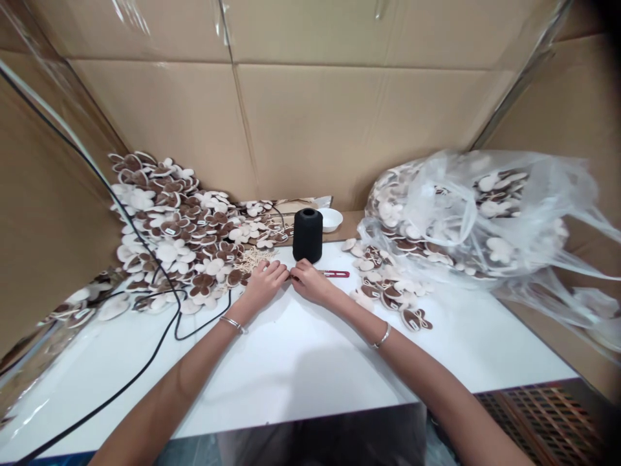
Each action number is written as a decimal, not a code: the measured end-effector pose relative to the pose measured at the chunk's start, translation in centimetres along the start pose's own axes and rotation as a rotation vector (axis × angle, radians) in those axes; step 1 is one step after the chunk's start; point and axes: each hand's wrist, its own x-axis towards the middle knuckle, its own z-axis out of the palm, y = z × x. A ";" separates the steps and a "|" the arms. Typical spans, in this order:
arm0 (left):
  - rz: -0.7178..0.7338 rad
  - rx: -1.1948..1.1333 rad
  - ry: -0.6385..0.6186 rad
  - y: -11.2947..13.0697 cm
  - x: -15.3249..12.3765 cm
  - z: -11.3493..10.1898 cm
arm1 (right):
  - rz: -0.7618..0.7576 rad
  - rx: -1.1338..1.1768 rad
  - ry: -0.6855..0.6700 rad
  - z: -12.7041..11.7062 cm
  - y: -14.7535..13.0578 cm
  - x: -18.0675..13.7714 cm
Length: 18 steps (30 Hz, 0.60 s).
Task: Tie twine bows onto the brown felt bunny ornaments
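Note:
My left hand [266,279] and my right hand [308,279] meet fingertip to fingertip on the white table [301,362], just in front of a black thread spool [307,235]. Both hands have their fingers curled in a pinch; what they hold between them is too small to make out. A red-handled thread snipper [336,274] lies on the table right beside my right hand. A small bundle of pale strings [250,259] lies near my left hand.
A heap of brown and white flat pieces [174,226] fills the left. More lie loose [388,285] on the right and inside a clear plastic bag [485,213]. A white bowl [330,219] stands behind the spool. Black cables [145,304] cross the left side. Cardboard walls surround the table.

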 end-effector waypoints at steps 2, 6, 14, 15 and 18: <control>0.010 -0.017 -0.001 -0.1 0.0 0.0 | -0.010 0.041 0.011 0.2 0.3 -0.1; -0.067 -0.107 0.046 -0.4 -0.2 -0.1 | -0.042 0.151 0.000 0.1 0.3 -0.2; -0.682 -0.870 0.044 -0.4 -0.8 -0.3 | 0.004 0.311 0.060 -0.8 -0.4 -0.2; -0.743 -1.029 0.002 -0.3 -0.9 -0.1 | 0.011 0.321 0.078 -0.8 -0.4 -0.2; -0.840 -1.379 -0.034 0.0 -0.8 0.8 | 0.049 0.361 0.113 -0.6 -0.5 -0.3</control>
